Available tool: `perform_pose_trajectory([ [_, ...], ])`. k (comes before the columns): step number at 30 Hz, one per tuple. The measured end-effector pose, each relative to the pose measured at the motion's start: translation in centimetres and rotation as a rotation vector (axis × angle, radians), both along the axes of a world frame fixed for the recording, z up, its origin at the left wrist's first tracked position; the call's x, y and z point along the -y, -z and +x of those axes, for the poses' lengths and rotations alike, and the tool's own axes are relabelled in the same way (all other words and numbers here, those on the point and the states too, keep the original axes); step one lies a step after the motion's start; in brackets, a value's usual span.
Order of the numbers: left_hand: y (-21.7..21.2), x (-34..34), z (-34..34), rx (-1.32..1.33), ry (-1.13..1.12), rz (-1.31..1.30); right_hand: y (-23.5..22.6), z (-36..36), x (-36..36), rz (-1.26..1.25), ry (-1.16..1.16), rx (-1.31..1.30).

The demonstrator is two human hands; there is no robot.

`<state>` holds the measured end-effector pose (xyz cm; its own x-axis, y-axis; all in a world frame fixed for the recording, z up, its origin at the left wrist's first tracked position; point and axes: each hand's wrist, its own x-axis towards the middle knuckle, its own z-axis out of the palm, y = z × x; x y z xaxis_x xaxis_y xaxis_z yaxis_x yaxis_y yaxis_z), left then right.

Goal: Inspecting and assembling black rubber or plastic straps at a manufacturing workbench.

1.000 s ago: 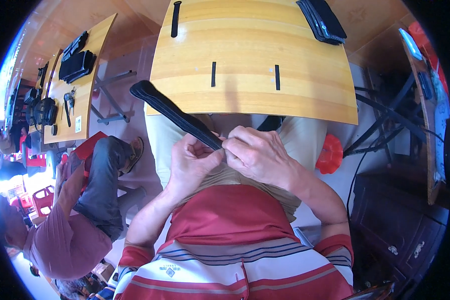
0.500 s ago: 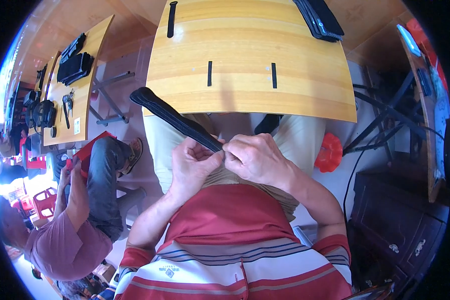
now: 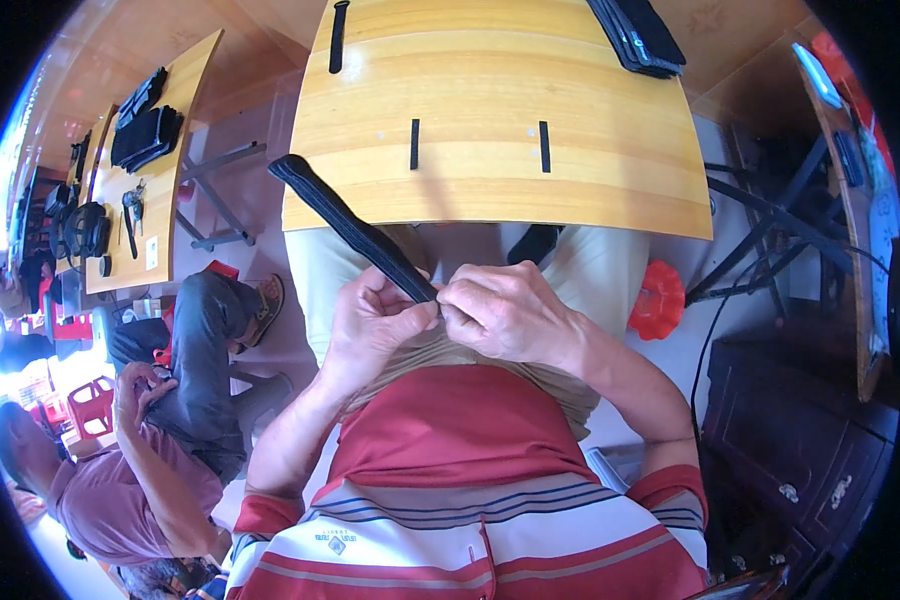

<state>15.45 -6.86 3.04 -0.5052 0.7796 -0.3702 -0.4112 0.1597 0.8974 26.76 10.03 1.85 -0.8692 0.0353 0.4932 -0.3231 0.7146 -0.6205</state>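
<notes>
A long black fabric strap (image 3: pixel 355 228) slants up and to the left from my hands over my lap, its rounded far end in the air off the table's near left corner. My left hand (image 3: pixel 370 320) is closed around its lower part, thumb on top. At the strap's near end, the fingers of my right hand (image 3: pixel 505 310) pinch its tip, touching the left fingertips; the exact spot is hidden between them. Two short black strips (image 3: pixel 415 144) lie apart on the wooden table (image 3: pixel 480 85) ahead. A longer black strap (image 3: pixel 339 38) lies at its far left.
A stack of black fabric pieces (image 3: pixel 638 38) rests at the table's far right. To the left, another table (image 3: pixel 175 215) bears black pouches and keys, with a seated person (image 3: pixel 120 490) nearby. A red scalloped object (image 3: pixel 657 300) and dark cabinet (image 3: pixel 800 430) stand right.
The strap's far end has shifted slightly right and up; both hands keep their grip. The neighbouring person's hands have come down, and the red thing by them shows less.
</notes>
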Motion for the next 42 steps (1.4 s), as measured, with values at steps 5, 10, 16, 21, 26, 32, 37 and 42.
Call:
perform_pose_trajectory([
  [5,-0.1,0.0,0.3,-0.011,-0.016,0.019,-0.1,0.6,0.5,0.022,0.044,0.024],
  [10,0.0,0.2,0.6,-0.004,-0.037,0.006,0.1,0.7,0.8,0.108,0.054,-0.002],
  [16,-0.4,0.6,0.0,0.103,0.048,-0.01,0.6,0.6,0.1,0.132,-0.068,-0.071],
  [21,-0.7,0.7,-0.8,0.251,0.094,0.032,0.1,0.3,0.0,0.049,-0.111,-0.128],
  [26,-0.5,0.7,-0.5,0.301,0.015,0.091,0.6,0.8,1.3,-0.271,-0.015,-0.056],
  [32,-0.5,0.6,-0.1,0.28,-0.01,0.126,1.2,0.8,2.1,-0.234,0.14,-0.06],
  [37,-1.0,0.9,-0.7,0.262,0.095,0.087,-0.2,0.7,-0.2,0.092,-0.061,-0.072],
  [42,-1.4,1.0,-0.9,0.201,0.174,0.046,-0.2,0.7,0.0,0.084,-0.082,-0.028],
])
